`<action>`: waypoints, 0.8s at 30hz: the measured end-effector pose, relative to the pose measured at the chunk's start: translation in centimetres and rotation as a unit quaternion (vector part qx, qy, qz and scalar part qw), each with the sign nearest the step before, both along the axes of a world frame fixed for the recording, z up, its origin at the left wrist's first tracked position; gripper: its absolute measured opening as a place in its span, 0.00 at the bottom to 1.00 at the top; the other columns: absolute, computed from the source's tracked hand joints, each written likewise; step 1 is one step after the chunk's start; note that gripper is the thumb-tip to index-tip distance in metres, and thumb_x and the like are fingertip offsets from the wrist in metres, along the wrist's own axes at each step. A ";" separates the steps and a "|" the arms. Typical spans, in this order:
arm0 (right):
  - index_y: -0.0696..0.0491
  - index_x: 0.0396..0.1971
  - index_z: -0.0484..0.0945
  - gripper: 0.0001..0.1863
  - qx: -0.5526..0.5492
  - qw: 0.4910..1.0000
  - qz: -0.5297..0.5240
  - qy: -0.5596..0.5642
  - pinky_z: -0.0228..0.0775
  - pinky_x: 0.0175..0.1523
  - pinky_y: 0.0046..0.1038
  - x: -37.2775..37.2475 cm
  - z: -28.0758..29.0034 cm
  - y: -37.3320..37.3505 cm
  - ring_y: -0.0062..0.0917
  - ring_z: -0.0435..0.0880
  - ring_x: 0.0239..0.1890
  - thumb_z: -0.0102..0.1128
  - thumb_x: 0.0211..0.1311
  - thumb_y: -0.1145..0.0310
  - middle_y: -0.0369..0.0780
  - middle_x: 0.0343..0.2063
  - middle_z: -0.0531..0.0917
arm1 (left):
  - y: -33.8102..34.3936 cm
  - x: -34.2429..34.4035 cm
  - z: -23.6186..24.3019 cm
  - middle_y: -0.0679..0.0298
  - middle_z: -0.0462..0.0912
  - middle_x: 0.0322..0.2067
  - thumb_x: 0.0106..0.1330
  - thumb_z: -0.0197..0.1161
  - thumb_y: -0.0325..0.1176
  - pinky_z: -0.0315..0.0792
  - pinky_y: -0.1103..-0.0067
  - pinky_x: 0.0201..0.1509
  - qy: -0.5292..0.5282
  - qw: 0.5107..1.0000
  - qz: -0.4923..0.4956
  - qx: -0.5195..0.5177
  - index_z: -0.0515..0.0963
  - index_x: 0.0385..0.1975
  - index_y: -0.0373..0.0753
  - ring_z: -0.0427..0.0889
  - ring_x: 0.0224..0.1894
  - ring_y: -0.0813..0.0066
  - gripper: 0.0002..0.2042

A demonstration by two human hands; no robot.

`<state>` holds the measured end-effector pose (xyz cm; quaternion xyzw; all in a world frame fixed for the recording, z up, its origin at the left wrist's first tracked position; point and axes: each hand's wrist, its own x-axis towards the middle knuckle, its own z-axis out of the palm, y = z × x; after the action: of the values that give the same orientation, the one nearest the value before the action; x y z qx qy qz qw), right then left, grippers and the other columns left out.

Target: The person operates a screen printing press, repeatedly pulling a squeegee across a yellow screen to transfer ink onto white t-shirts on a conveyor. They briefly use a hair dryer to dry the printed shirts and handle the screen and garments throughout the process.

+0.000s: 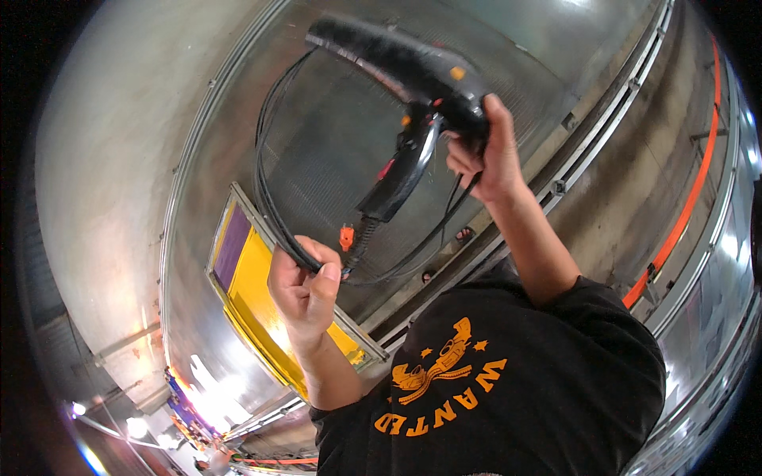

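Observation:
A black hair dryer point(401, 67) is held up above the metal table, its nozzle toward the far left. My right hand point(496, 155) grips the rear end of its body, fingers curled round it. From the handle point(397, 178), with its red switch, a black cord point(262, 174) runs out in wide loops. My left hand point(305, 285) is closed on the gathered cord just below the handle. The cord's orange plug point(347, 237) hangs beside my left fingers. Part of the cord passes behind my right hand.
A framed screen with yellow and purple areas point(262, 293) lies on the metal table point(556, 47), left of my left arm. Metal rails point(611, 119) run along the table's right side. Farther right is an orange strip point(684, 218). Sandalled feet point(464, 234) show below the table edge.

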<state>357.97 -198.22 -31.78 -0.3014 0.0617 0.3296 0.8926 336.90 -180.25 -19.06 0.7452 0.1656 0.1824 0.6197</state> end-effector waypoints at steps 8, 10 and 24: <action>0.59 0.37 0.80 0.34 -0.007 0.965 -0.129 -0.228 0.49 0.18 0.18 1.1 15.0 -10.9 0.13 0.58 0.10 0.51 0.70 0.37 0.35 0.21 0.79 | -6.2 -0.1 3.0 0.64 0.81 0.38 0.66 0.73 0.38 0.69 0.83 0.40 -0.042 0.995 -0.053 -0.069 0.73 0.44 0.35 0.75 0.34 0.83 0.17; 0.55 0.43 0.81 0.29 0.034 0.950 -0.147 -0.274 0.50 0.18 0.17 0.6 18.5 -13.7 0.13 0.59 0.10 0.52 0.71 0.40 0.38 0.26 0.85 | -7.4 0.0 -1.2 0.59 0.82 0.44 0.62 0.76 0.47 0.74 0.80 0.45 -0.019 0.997 -0.069 -0.013 0.74 0.53 0.34 0.79 0.39 0.78 0.28; 0.57 0.55 0.75 0.29 -0.099 0.912 -0.196 -0.348 0.53 0.13 0.15 -3.7 22.1 -27.3 0.14 0.62 0.08 0.52 0.73 0.45 0.47 0.43 0.86 | -22.0 -3.1 -27.2 0.39 0.53 0.74 0.57 0.74 0.59 0.54 0.52 0.76 0.215 0.939 -0.129 0.236 0.50 0.79 0.45 0.59 0.74 0.39 0.54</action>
<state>354.24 -225.51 -9.64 -0.4660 -0.1623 0.0149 0.8697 333.84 -202.27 -46.24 0.9064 0.1500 -0.0300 0.3937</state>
